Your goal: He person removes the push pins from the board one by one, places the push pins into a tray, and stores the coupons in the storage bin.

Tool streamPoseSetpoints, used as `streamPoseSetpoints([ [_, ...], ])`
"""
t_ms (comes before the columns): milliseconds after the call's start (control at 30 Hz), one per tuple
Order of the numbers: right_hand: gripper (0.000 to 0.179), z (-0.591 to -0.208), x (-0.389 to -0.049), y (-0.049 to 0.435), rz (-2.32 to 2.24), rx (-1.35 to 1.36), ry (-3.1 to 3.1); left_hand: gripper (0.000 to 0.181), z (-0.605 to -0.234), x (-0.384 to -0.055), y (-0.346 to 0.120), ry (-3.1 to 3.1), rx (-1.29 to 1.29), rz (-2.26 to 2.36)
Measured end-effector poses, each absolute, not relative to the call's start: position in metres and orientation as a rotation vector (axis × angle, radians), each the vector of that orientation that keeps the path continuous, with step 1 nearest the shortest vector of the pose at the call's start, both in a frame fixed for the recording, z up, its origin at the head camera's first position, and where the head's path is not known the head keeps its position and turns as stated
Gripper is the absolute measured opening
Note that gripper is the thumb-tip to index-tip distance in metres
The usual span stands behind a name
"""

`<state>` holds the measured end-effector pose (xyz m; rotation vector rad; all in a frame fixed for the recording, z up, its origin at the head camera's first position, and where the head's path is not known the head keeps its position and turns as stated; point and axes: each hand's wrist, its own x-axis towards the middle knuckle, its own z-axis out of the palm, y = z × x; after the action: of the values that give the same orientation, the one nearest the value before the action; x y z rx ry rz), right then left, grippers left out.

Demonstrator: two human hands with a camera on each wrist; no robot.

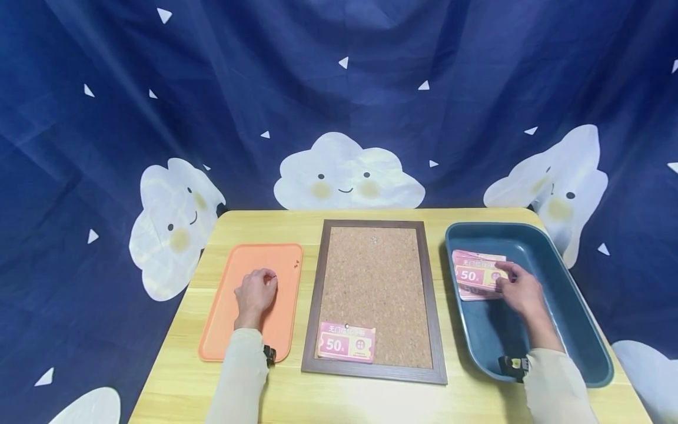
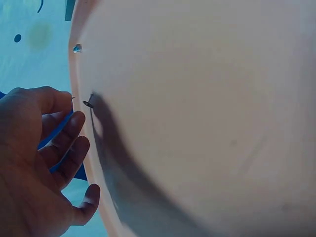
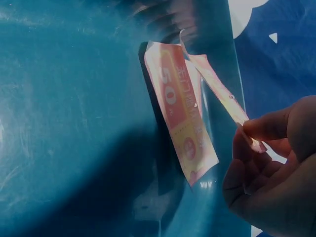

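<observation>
Over the orange tray (image 1: pixel 249 256), my left hand (image 1: pixel 256 295) pinches a thumbtack, mostly hidden by the fingertips; only a thin point shows in the left wrist view. Close by these fingers a loose thumbtack (image 2: pixel 88 104) lies in the tray, with more metal (image 2: pixel 77 48) near its rim. My right hand (image 1: pixel 521 290) reaches into the blue bin (image 1: pixel 564 330) and pinches one end of a pink coupon (image 3: pixel 224 96), lifted and tilted off the pile. Other pink coupons (image 3: pixel 174 106) lie under it in the bin.
Between tray and bin lies a brown-framed corkboard (image 1: pixel 378 282). A pink coupon (image 1: pixel 339 346) sits at its lower left, with a thumbtack (image 1: pixel 346 325) at the top edge. A patterned blue curtain (image 1: pixel 318 88) hangs behind the wooden table (image 1: pixel 180 365).
</observation>
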<state>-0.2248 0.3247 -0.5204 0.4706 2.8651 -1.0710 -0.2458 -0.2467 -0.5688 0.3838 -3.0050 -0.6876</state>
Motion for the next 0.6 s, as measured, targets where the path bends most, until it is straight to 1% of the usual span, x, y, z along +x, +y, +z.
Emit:
streamPoseSetpoints([
  [600,0.043,-0.5302,-0.2281,0.3274,-0.975,0.473,2.810,0.022,-0.5719,-0.2460,-0.2467,-3.076,0.362,-0.645],
])
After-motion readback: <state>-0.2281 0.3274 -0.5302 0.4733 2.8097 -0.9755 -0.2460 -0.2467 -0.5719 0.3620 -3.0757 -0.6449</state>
